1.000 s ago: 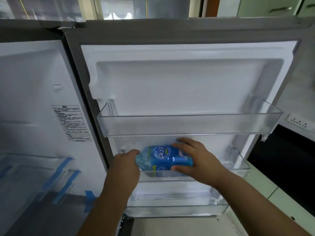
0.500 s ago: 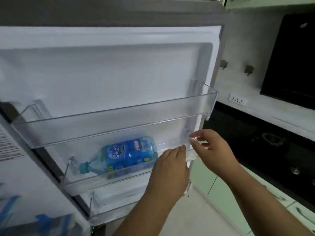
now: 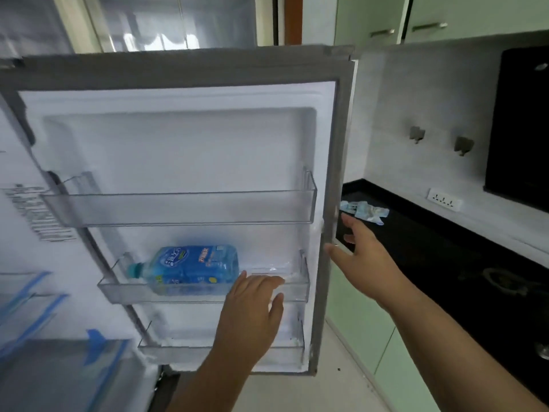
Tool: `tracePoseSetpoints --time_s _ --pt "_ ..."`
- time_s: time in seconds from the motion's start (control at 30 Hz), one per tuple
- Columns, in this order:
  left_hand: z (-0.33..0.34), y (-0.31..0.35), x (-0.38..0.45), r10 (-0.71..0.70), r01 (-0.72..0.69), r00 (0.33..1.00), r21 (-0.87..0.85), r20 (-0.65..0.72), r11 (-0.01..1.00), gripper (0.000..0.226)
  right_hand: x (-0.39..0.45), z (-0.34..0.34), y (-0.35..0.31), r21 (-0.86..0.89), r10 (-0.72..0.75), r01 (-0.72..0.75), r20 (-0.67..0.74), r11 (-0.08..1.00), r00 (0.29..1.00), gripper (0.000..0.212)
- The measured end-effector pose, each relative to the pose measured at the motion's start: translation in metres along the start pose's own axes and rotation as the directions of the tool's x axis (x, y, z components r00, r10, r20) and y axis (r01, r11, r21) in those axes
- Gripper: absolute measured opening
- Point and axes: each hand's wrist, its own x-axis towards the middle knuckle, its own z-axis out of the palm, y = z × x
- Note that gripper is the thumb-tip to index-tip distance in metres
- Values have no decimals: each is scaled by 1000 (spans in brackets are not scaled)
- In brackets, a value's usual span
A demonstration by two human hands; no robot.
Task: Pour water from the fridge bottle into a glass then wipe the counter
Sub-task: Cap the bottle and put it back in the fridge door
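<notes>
A fridge door stands open, its inner side facing the camera, with three clear door shelves one above the other. On the middle shelf a blue-labelled water bottle lies on its side toward the shelf's left end, its cap pointing left. The top shelf and bottom shelf show nothing inside.

The left hand is spread, fingers loosely apart, its fingertips at the front rim of the middle shelf just right of the bottle's base and holding nothing. The right hand is also spread, reaching to the door's outer right edge, thumb against the grey door frame; whether it grips the edge cannot be told.

Beyond the door, a black desk runs along the right wall. A crumpled pale-blue cloth lies near the desk's back left corner, close to the door's edge. A white wall socket sits above the desk's rear edge, with green cabinets below.
</notes>
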Motion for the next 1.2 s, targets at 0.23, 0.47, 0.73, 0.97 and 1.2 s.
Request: tracePoseSetpoints --time_s 0.23,0.47,0.73,0.97,1.2 --pt "-10 26 -64 -209 217 962 25 -177 976 54 -20 -27 1 201 -200 176 107 964 974 81" --pt "-46 66 -118 -545 552 824 -1 -158 834 51 -71 -24 -11 246 -317 270 179 931 931 86" --pt "-61 128 -183 -402 418 888 28 -224 908 30 -129 7 -30 162 -518 496 155 853 841 87" --pt "-74 130 -233 -598 591 702 -153 -386 792 47 -174 47 -57 277 -679 620 261 734 686 75" --pt "-115 110 -280 -660 727 461 -174 -593 664 63 -210 82 -90 398 -810 713 385 577 441 51"
